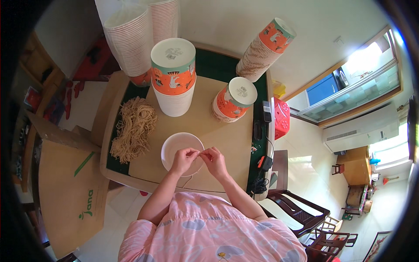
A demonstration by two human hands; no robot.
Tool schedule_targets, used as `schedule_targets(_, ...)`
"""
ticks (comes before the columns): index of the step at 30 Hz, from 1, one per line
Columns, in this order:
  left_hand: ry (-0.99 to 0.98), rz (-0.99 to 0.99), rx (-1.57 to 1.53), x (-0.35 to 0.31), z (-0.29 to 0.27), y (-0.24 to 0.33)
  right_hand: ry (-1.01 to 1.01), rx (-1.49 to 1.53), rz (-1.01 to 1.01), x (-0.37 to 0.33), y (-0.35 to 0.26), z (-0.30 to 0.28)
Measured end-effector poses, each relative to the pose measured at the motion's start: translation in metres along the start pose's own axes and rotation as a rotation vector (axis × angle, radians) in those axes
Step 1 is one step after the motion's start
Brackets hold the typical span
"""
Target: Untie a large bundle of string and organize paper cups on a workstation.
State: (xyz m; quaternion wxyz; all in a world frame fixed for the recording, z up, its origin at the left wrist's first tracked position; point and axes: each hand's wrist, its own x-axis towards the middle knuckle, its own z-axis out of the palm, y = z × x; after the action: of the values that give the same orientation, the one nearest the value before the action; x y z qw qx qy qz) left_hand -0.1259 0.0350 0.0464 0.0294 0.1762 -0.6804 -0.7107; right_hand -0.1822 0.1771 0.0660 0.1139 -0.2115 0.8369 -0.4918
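Note:
My left hand [185,160] and my right hand [213,160] meet at the right part of a white paper bucket [171,146], whose open mouth faces up. Both hands are closed in a pinch, thumb against forefinger, with their fingertips almost touching near the rim. What they pinch is too small to make out. Below the bucket, a thin tan cord [187,180] runs toward the table's front edge. To the left lies a loose bundle of tan cords [133,129].
Upside-down orange-and-green paper buckets stand in a tall stack [174,98], a short stack [229,102] and a leaning stack [257,56]. Bagged buckets [128,41] stand far left. A black charger with cables [264,163] lies along the right edge. A cardboard box [70,192] stands left of the table.

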Motion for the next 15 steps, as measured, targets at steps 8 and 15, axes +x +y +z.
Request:
schedule_targets(8,0.241,0.384,0.497,-0.002,0.014,0.002,0.022,-0.036,-0.079,-0.003,-0.004,0.003)
schedule_targets(15,0.185,0.235,0.31,-0.003,0.015,0.007,0.056,0.019,-0.038,-0.004,-0.003,0.003)
